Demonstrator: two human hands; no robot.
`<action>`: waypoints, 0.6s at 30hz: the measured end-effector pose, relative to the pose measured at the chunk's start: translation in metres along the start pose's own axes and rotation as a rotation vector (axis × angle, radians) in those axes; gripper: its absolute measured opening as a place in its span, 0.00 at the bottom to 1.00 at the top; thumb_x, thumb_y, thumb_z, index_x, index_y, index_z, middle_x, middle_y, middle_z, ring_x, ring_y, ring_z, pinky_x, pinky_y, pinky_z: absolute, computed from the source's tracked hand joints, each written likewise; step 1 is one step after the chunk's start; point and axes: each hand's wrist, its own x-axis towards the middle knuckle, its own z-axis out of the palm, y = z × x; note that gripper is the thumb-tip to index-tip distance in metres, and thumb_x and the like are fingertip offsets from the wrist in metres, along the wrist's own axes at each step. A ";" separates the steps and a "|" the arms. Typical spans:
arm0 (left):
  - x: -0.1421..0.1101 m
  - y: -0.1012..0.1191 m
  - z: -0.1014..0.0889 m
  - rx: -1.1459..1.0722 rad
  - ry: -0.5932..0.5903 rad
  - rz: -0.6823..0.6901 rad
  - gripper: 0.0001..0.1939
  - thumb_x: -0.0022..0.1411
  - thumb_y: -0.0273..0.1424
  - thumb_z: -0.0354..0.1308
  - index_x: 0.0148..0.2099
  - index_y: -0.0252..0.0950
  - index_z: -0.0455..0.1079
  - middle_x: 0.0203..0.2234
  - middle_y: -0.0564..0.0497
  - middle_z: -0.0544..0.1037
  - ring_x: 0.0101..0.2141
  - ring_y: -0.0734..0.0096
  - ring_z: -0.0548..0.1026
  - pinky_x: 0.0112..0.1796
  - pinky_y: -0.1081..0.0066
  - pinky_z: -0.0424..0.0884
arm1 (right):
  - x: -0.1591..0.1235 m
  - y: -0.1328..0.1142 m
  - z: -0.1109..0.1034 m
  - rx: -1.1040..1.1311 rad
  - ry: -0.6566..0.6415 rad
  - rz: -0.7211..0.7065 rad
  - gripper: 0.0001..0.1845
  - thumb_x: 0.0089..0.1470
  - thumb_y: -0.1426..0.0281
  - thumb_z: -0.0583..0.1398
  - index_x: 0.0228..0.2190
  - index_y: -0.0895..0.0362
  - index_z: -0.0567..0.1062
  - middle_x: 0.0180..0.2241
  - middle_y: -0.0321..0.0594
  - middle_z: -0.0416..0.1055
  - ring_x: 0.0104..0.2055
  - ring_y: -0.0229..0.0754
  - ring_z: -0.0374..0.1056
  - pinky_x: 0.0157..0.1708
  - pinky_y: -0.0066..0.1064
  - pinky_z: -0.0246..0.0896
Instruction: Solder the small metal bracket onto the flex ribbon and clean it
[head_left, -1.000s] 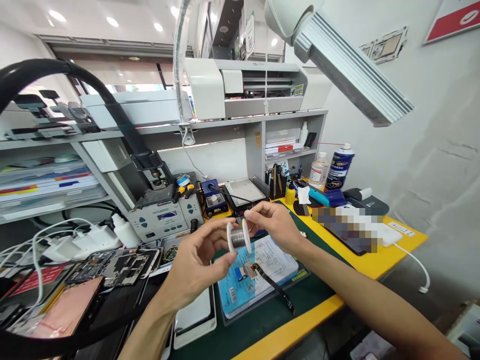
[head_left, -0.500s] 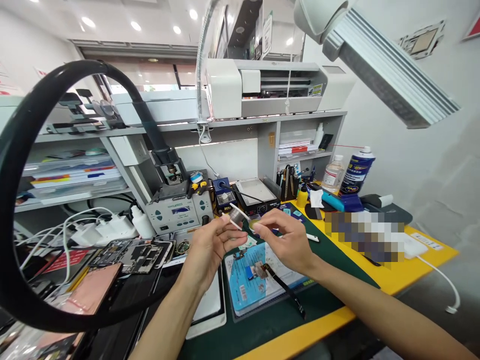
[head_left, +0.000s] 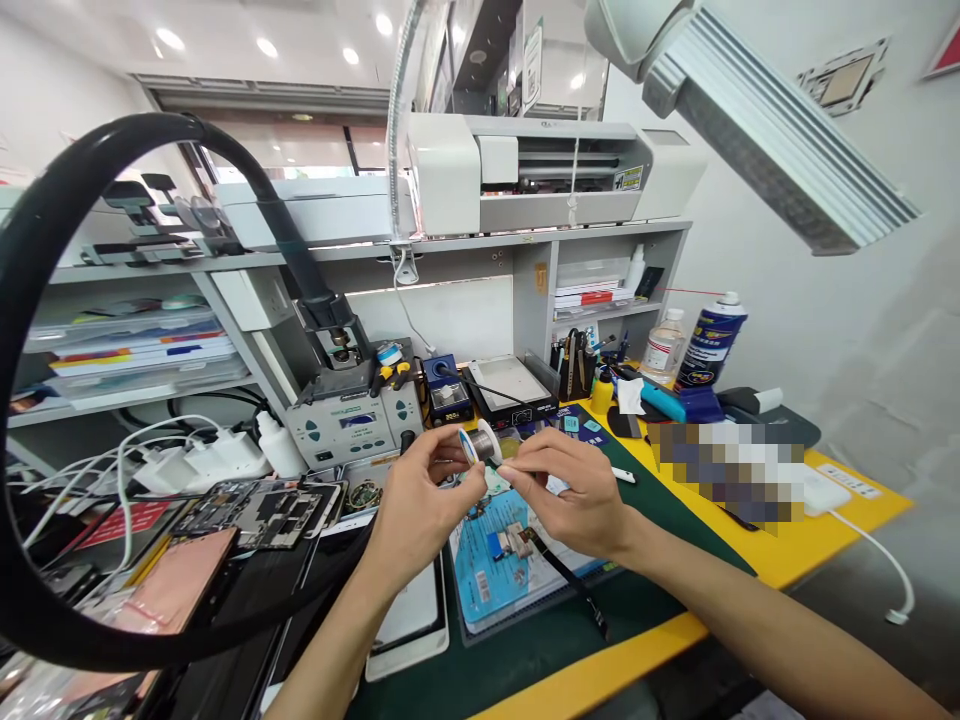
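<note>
Left hand (head_left: 431, 495) grips spool (head_left: 481, 446) above the far edge of booklet (head_left: 474, 560), right hand (head_left: 581, 492) pinches closed beside it, contents unclear; steady, light pressure is advisable.

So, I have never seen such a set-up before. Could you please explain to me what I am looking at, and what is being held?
There is no robot here: you see a person's two bare hands, through a camera worn on the head that looks forward and down.

The left hand holds a small white spool of thin grey wire. The right hand is beside it, thumb and fingertips pinched together; whether they hold the wire's end is too small to tell.

Below, a blue and white booklet or sheet lies over a green mat, with a black strip across it. Circuit boards lie to the left, and a grey machine with buttons stands behind.
</note>
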 end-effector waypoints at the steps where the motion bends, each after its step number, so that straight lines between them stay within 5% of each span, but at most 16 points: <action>1: -0.001 -0.001 -0.001 0.054 -0.031 0.027 0.24 0.56 0.34 0.67 0.55 0.36 0.70 0.41 0.47 0.78 0.41 0.60 0.77 0.45 0.62 0.73 | 0.001 0.001 -0.001 0.014 -0.004 0.026 0.06 0.55 0.79 0.65 0.34 0.57 0.80 0.28 0.44 0.76 0.30 0.42 0.71 0.27 0.31 0.67; 7: -0.003 0.004 -0.010 0.511 -0.262 0.300 0.25 0.62 0.31 0.58 0.62 0.42 0.65 0.49 0.46 0.74 0.46 0.60 0.73 0.48 0.60 0.71 | 0.010 0.006 -0.010 0.170 -0.097 0.221 0.02 0.56 0.72 0.66 0.32 0.56 0.82 0.32 0.42 0.72 0.30 0.39 0.68 0.27 0.30 0.65; 11: -0.006 0.009 -0.010 0.479 -0.358 0.338 0.27 0.61 0.26 0.57 0.63 0.44 0.64 0.51 0.48 0.73 0.46 0.63 0.73 0.48 0.64 0.71 | 0.015 0.011 -0.014 0.410 -0.106 0.526 0.04 0.52 0.70 0.70 0.27 0.56 0.83 0.33 0.41 0.73 0.38 0.42 0.70 0.36 0.32 0.66; 18: -0.008 0.013 -0.008 0.422 -0.405 0.357 0.28 0.61 0.22 0.56 0.62 0.44 0.64 0.53 0.49 0.72 0.48 0.65 0.73 0.49 0.66 0.69 | 0.015 0.023 -0.014 0.732 -0.169 0.937 0.11 0.48 0.64 0.72 0.27 0.59 0.82 0.28 0.40 0.77 0.31 0.41 0.73 0.35 0.35 0.70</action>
